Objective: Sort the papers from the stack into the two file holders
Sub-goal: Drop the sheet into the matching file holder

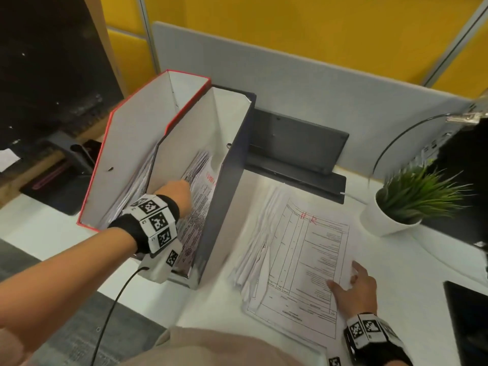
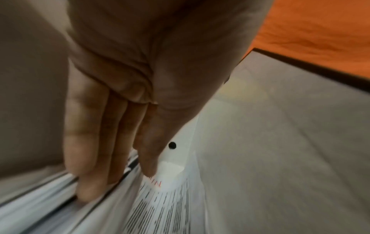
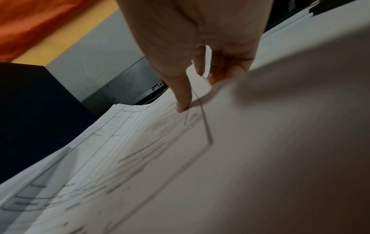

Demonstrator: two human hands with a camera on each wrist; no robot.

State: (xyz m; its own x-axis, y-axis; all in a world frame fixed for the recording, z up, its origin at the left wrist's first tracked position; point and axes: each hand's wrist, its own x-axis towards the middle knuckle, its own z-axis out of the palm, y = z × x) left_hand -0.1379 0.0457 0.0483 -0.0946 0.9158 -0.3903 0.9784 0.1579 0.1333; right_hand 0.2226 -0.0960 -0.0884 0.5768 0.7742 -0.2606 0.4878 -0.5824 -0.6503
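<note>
Two upright file holders stand side by side: a red-edged one (image 1: 126,143) on the left and a dark blue one (image 1: 232,165) on the right, both with papers inside. My left hand (image 1: 177,191) reaches into the blue holder. Its straight fingers (image 2: 86,158) press against the standing printed sheets (image 2: 160,205). The loose paper stack (image 1: 264,249) lies flat on the white desk to the right. Its top sheet (image 1: 309,249) is a table form marked "HR" in red. My right hand (image 1: 351,283) pinches this sheet's right edge, thumb (image 3: 183,98) on top and fingers behind the lifted edge.
A potted green plant (image 1: 401,204) stands right of the stack. A dark flat device (image 1: 295,143) sits behind it against the grey partition (image 1: 317,83). A black slab (image 1: 467,313) lies at the right edge. A black cable (image 1: 113,307) hangs from my left wrist.
</note>
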